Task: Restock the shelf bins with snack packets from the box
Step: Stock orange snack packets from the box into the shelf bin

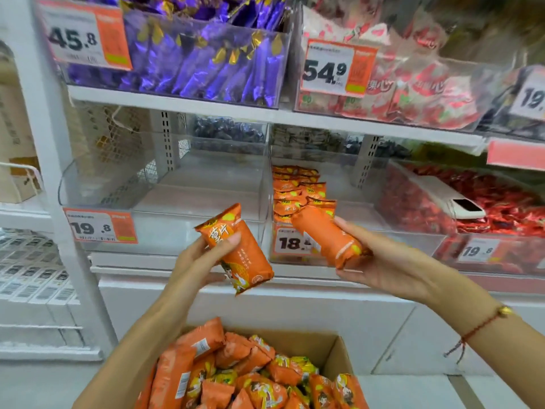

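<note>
My left hand [203,258] grips an orange snack packet [239,252] in front of the lower shelf. My right hand [380,261] holds a second orange packet [324,234] just before the clear middle bin [324,178], which carries a short row of the same orange packets [295,190] at its left side. Below, the open cardboard box [339,352] is full of several more orange packets [253,376]. The clear bin [162,184] to the left has no packets in it.
Upper shelf bins hold purple packets [206,57] and red-white packets [413,90]. A bin of red packets [486,202] stands at the right, with a white phone [463,206] lying on it. Orange price tags [100,228] hang on the bin fronts. A white upright [59,178] frames the shelf's left side.
</note>
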Demonstrator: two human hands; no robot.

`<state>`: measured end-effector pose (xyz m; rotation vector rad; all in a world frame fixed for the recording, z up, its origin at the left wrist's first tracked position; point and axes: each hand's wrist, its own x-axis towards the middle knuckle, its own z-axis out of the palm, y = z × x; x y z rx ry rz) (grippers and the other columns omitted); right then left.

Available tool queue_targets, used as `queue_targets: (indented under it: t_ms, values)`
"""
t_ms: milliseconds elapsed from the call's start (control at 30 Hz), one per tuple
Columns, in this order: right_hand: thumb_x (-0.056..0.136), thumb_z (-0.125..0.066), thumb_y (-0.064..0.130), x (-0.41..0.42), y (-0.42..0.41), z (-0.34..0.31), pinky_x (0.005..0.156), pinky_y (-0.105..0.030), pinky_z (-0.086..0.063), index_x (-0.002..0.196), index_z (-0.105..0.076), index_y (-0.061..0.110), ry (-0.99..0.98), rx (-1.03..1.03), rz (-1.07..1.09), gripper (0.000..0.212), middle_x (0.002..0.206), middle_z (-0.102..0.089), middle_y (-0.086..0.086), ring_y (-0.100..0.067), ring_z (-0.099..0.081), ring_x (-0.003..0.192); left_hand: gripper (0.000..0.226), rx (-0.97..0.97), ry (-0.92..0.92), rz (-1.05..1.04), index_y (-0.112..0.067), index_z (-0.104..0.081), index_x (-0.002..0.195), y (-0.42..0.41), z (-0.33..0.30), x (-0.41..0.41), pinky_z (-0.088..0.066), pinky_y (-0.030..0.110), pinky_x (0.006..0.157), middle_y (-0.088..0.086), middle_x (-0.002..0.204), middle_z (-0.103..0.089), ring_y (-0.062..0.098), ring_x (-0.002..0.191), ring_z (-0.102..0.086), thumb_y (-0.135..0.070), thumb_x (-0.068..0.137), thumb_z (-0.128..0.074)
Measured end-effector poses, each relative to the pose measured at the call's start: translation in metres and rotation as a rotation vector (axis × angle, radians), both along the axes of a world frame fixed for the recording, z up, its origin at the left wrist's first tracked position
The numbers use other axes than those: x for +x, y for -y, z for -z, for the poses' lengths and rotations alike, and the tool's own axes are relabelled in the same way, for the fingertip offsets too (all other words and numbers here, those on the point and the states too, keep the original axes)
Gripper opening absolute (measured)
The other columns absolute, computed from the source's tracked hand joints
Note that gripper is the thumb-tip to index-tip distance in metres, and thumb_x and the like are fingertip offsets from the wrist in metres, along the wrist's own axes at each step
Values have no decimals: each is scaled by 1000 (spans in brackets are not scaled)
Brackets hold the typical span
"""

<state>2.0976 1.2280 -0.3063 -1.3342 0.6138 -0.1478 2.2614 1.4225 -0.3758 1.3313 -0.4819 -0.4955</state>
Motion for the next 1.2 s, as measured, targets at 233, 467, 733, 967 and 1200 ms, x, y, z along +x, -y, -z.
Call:
queue_targets:
  t_ms: [233, 467, 733, 967, 1200]
  values:
    - [63, -80, 21, -7, 64, -26, 62, -21, -56, 105, -68, 4, 29, -355, 110, 46, 88, -71, -7, -11, -65, 73, 26, -100, 88, -43, -27, -61, 98, 47, -52, 41, -52, 21, 66, -5, 98, -70, 7, 87, -67, -44, 81, -70]
    - [55, -90, 13, 34, 147, -24, 71, -31, -51, 105, -64, 0, 137, -518, 459, 57, 80, -70, -7, -23, -63, 74, 20, -183, 91, -219, -24, -54, 114, 83, -65, 73, -46, 23, 69, -6, 96, -64, 8, 83, -61, -29, 95, -54]
    - [71, -83, 8, 105, 211, -7, 55, -14, -48, 97, -62, 14, -73, -719, 349, 34, 105, -63, -10, -13, -58, 80, 9, -37, 229, -208, -32, -58, 98, 100, -53, 91, -43, 19, 69, -8, 96, -67, 6, 87, -62, -31, 90, -60]
    - [65, -87, 24, 170, 243, 17, 78, -30, -48, 108, -68, 4, -283, -1064, 172, 51, 114, -68, -13, -22, -62, 94, 10, 101, 303, -188, -31, -61, 94, 103, -44, 96, -43, 10, 60, -15, 83, -69, -6, 69, -64, -30, 85, -66]
    - [68, -85, 18, 188, 250, 52, 92, -41, -50, 117, -54, 13, -119, -925, 423, 59, 122, -62, -14, -32, -60, 110, 16, 78, 315, -168, -32, -61, 97, 103, -43, 97, -44, 21, 67, -26, 74, -70, -10, 68, -65, -29, 81, -65]
